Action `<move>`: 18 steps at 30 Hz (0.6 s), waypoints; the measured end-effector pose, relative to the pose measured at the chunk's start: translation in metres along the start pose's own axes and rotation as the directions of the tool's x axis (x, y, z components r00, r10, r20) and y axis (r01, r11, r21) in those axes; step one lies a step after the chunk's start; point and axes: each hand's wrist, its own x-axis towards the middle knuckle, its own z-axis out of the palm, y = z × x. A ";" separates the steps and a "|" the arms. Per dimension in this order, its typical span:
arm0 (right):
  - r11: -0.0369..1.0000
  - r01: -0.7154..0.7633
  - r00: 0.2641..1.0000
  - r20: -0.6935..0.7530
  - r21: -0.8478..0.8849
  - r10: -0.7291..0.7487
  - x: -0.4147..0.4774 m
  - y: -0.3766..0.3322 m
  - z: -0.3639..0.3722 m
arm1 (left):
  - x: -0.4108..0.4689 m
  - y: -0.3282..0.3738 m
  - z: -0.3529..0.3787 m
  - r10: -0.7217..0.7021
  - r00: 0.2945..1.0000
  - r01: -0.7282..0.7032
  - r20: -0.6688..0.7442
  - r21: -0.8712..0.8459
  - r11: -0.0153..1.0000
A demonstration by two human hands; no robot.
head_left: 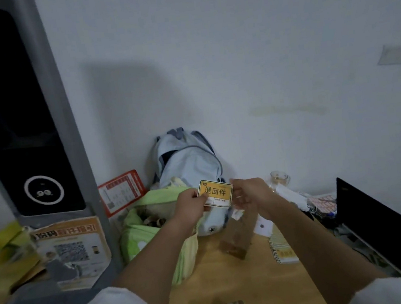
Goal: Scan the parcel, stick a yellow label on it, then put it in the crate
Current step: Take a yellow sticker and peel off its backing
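Left hand [191, 204]: fingers pinched on the yellow label's [215, 192] left edge, label raised above the worktop [235, 281]. Right hand [248, 194] just right of it, fingers loosely apart, empty. Brown parcel [237, 235] lies below them; pale backpack [188, 163] beyond.

Backpack: you have a pale blue backpack [187, 158] leaning on the white wall.
Green bag: a light green bag [144, 237] slumps just left of it — open at the top.
Kiosk: a tall grey kiosk [21, 118] stands at your left, dark screen.
Glass mug: a glass mug [279, 178] sits near the wall.
Monitor: a black monitor [390, 224] edges the wooden bench [235, 281] at your right.
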 end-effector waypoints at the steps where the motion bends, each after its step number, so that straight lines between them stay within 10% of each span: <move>1: 1.000 0.004 1.000 0.014 0.008 -0.004 -0.004 -0.003 0.001 | -0.003 0.005 -0.004 0.014 1.000 -0.014 -0.018 -0.011 1.000; 11: 0.993 0.106 0.992 0.062 0.061 -0.109 -0.033 -0.028 0.022 | -0.026 0.041 -0.035 0.079 0.994 -0.083 -0.075 -0.047 0.995; 18: 0.981 0.184 0.981 0.053 0.065 -0.188 -0.046 -0.037 0.033 | -0.043 0.057 -0.038 0.455 0.871 -0.306 -0.187 0.519 0.798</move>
